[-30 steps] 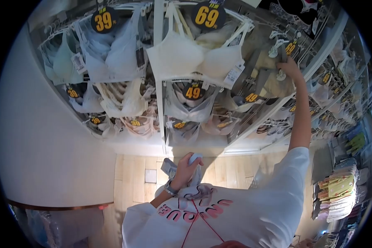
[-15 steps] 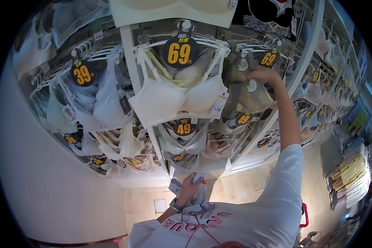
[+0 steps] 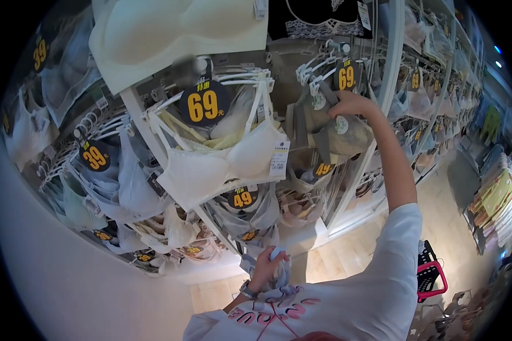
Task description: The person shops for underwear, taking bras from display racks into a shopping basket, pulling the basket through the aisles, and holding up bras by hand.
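My right hand reaches up to the rack, its fingers closed on the strap of a grey-olive bra with round pale stickers. That bra hangs among others below a round 69 price sign. Low in front of my body, my left hand is wrapped around a bunched pale grey-blue garment; a small light blue piece shows at its thumb. Left of my right hand hangs a white bra with a paper tag, under another 69 sign.
More bras hang at left by a 39 sign. A white upright post divides the racks. On the floor at right stands a black basket with a pink handle. Folded clothes lie in stacks farther right.
The view has turned, so the racks sit farther left and lower, and more of the basket shows. My right hand stays at the grey-olive bra; my left keeps its garment.
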### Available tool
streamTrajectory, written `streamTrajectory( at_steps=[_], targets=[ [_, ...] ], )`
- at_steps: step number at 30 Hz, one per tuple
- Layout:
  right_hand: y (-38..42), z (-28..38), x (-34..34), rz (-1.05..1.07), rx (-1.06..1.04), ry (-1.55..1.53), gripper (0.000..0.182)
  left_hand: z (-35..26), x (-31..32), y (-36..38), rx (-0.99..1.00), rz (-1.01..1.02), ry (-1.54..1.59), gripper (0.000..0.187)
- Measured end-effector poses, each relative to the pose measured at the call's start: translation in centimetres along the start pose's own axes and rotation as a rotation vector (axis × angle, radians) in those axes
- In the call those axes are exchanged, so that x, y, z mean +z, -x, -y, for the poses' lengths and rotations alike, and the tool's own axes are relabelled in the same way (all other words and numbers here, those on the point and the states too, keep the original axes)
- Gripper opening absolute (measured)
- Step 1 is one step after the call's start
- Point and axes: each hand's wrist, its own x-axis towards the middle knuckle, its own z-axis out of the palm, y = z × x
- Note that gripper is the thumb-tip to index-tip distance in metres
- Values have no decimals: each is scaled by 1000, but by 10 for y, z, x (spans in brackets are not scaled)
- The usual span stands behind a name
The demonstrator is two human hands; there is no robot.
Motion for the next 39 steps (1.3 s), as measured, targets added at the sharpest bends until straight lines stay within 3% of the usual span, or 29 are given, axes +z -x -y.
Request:
streamTrajectory(
  at_steps=[3, 6, 10, 14, 20, 28, 32, 36, 39],
  targets=[
    [-7, -7, 5, -24, -7, 37, 58, 2, 2, -2, -1, 8, -28, 16],
    [-36, -19, 22, -182, -274, 212, 67, 13, 1, -6, 16, 27, -1, 16],
    [-59, -5, 31, -176, -169, -10, 68, -1, 0, -6, -36, 25, -28, 17],
    [-103, -18, 32, 39, -80, -82, 68, 7, -3, -8, -49, 8, 5, 16],
    [-64, -12, 25, -112, 0, -5, 72, 17, -14, -14, 36, -3, -67, 18],
    [-35, 1, 14, -8, -55, -93, 74, -1, -5, -13, 30, 47, -9, 18],
    [-49, -20, 26, -170, -94, -60, 67, 7, -2, -9, 59, 44, 9, 18],
    [-52, -16, 31, -100, -155, -70, 78, 6, -3, 1, 88, -4, -57, 18],
    [-43, -9, 42, -297, -108, 59, 86, 13, -1, 10, 72, -69, -7, 19]
  ],
)
